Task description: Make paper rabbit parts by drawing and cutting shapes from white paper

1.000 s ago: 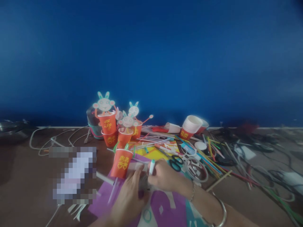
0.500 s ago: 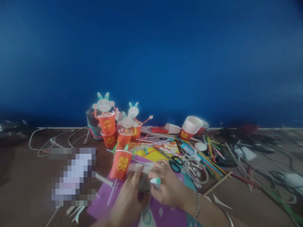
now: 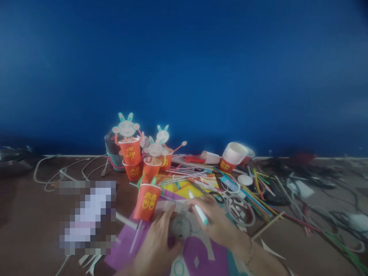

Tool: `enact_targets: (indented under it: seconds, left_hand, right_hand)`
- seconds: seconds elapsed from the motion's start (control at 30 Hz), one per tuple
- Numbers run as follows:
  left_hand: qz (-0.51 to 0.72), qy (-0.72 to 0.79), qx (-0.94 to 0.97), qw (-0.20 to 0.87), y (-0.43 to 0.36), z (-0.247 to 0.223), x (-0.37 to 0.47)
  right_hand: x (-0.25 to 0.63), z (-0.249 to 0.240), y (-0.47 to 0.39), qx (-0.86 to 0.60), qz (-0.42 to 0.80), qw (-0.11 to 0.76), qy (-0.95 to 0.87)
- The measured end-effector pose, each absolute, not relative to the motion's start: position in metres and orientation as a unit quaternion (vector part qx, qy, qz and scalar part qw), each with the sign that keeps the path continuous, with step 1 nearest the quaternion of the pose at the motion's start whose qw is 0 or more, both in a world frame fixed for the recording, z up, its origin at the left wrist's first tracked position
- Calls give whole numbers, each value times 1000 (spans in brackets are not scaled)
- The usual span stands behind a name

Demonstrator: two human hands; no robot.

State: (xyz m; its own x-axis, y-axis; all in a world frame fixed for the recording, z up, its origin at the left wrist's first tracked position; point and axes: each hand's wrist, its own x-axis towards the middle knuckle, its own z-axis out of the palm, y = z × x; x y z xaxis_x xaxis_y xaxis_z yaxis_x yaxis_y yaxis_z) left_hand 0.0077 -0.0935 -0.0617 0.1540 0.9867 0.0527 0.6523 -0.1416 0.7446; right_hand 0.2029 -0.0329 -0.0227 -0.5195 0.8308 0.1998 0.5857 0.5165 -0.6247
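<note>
My right hand (image 3: 214, 220) is closed round a white marker (image 3: 200, 213) with a teal end. It is lifted a little to the right of a small, round, see-through ring (image 3: 180, 227), perhaps a tape roll. Thumb and fingers of my left hand (image 3: 159, 239) curve around that ring's left side, pressing it on pale paper. Teal circles show on the paper (image 3: 178, 268), which lies over a purple sheet (image 3: 122, 249). Just beyond my left fingers a red paper cup (image 3: 148, 201) with gold characters stands tilted.
Red cups (image 3: 130, 151) bearing paper rabbit figures stand behind. Straws and coloured sticks (image 3: 253, 197) sprawl across the middle and right, near stacked cups (image 3: 234, 153), scissors (image 3: 217, 197) and a large tape ring (image 3: 240, 210). Cables (image 3: 324, 184) tangle at the far right.
My right hand has moved up and right, taking the marker away from the round ring and uncovering more of it. My left hand has stayed nearly in place.
</note>
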Motion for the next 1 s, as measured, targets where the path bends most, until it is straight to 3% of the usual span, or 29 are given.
enact_targets:
  seconds: [0.13, 0.23, 0.53, 0.77, 1.0]
  left_hand:
    - [296, 573, 716, 268, -93, -66, 8]
    - [298, 567, 731, 235, -94, -68, 5]
    - [258, 560, 787, 11, -103, -64, -7]
    - [243, 551, 797, -41, -101, -75, -6]
    - [252, 534, 807, 12, -97, -74, -5]
  right_hand:
    - [203, -24, -44, -399, 188, 102, -892]
    - [203, -21, -47, -399, 170, 50, -900]
    - [205, -33, -45, -393, 91, 2, -915]
    - [215, -27, -44, -375, 113, 20, -920]
    - [217, -28, -43, -377, 127, 22, -917]
